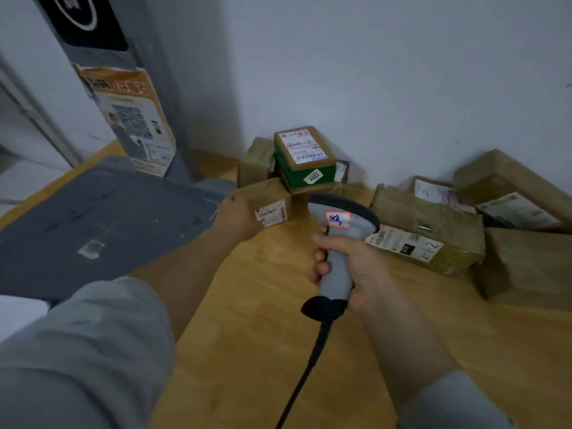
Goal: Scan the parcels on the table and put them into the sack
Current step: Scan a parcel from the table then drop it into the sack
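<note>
My right hand grips the handle of a grey barcode scanner with a labelled head and a black cable trailing toward me. My left hand reaches out and touches the left end of a flat brown parcel with a white label; how its fingers lie is hidden from me. Behind that parcel a green and brown box with a shipping label stands on other parcels. Right of the scanner lies a taped brown parcel marked 2-1-2. No sack is in view.
Several more cardboard parcels crowd the right side of the wooden table against the wall. A dark grey platform with an upright post carrying a QR poster occupies the left.
</note>
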A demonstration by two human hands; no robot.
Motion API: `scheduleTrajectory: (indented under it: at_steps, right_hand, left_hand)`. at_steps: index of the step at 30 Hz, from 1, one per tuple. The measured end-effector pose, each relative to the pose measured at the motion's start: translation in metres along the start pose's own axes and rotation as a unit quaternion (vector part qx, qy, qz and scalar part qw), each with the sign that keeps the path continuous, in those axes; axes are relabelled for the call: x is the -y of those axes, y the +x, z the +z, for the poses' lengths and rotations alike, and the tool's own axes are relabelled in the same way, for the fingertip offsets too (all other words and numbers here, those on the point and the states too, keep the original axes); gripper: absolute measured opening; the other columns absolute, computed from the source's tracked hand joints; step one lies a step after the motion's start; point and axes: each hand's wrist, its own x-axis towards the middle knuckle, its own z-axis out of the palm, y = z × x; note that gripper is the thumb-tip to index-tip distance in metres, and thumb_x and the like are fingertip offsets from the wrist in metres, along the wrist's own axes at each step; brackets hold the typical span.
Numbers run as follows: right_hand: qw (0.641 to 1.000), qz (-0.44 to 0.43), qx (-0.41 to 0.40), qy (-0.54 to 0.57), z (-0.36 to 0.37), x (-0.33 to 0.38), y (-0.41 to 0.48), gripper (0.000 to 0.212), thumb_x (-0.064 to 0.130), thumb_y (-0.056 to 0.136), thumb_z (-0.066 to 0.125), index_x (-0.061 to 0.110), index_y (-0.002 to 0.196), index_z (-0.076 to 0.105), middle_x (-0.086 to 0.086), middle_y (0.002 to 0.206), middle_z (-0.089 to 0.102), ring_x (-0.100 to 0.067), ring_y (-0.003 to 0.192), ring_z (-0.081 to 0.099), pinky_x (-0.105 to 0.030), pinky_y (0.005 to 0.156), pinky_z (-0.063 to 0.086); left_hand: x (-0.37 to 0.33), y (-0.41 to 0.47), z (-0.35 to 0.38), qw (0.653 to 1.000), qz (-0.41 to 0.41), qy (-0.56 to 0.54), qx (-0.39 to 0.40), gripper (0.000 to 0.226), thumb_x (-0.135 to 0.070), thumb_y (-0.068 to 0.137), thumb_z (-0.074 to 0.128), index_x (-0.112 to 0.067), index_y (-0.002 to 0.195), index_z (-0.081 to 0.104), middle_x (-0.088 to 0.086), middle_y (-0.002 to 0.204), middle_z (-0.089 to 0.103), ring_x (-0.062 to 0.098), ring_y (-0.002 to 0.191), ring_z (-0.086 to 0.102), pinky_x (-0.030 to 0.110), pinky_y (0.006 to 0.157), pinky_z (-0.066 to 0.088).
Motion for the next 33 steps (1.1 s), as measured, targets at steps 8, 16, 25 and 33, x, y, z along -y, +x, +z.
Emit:
scheduleTrajectory:
  at_steps: [8, 16, 25, 33]
  right_hand:
    - [0.999, 0.013, 0.016, -0.029, -0.027, -0.005, 0.04, 0.007, 0.002, 0.082, 0.065, 0.007, 0.08, 0.061, -0.006, 0.054, 0.052, -0.012, 0.036, 0.044, -0.022, 0.042, 0.045]
    - [0.995, 0.003, 0.02, -0.102, -0.038, -0.021, 0.011, 0.01, -0.002, 0.081, 0.065, 0.003, 0.09, 0.062, -0.009, 0.054, 0.054, -0.016, 0.04, 0.046, -0.027, 0.045, 0.048]
    - [0.946, -0.028, 0.01, -0.322, -0.006, -0.072, -0.088, 0.016, -0.001, 0.079, 0.072, 0.0, 0.071, 0.059, -0.003, 0.046, 0.055, -0.014, 0.037, 0.048, -0.03, 0.047, 0.05]
    - [0.915, -0.062, 0.003, -0.399, 0.029, -0.126, -0.168, 0.025, 0.002, 0.08, 0.071, 0.004, 0.059, 0.058, -0.002, 0.044, 0.056, -0.015, 0.036, 0.05, -0.037, 0.053, 0.053]
  left_hand:
    - [-0.003, 0.064, 0.018, 0.998, -0.059, 0.019, 0.024, 0.102, -0.03, 0.084, 0.067, -0.001, 0.151, -0.004, 0.019, 0.158, 0.001, 0.037, 0.146, -0.003, 0.044, 0.119, 0.007]
    - [0.019, 0.029, 0.021, 0.984, -0.112, -0.119, 0.065, 0.109, -0.056, 0.05, 0.083, -0.002, 0.136, 0.043, 0.019, 0.138, 0.044, 0.034, 0.13, 0.04, 0.038, 0.101, 0.043]
    - [0.066, -0.102, -0.029, 0.934, -0.089, -0.344, 0.038, 0.036, -0.026, 0.068, 0.086, -0.013, 0.094, 0.065, 0.001, 0.098, 0.057, 0.023, 0.102, 0.055, 0.028, 0.082, 0.046]
    - [0.123, -0.212, -0.081, 0.938, -0.078, -0.337, 0.009, 0.035, -0.024, 0.072, 0.083, -0.023, 0.069, 0.047, 0.008, 0.092, 0.053, 0.021, 0.086, 0.052, 0.034, 0.082, 0.044]
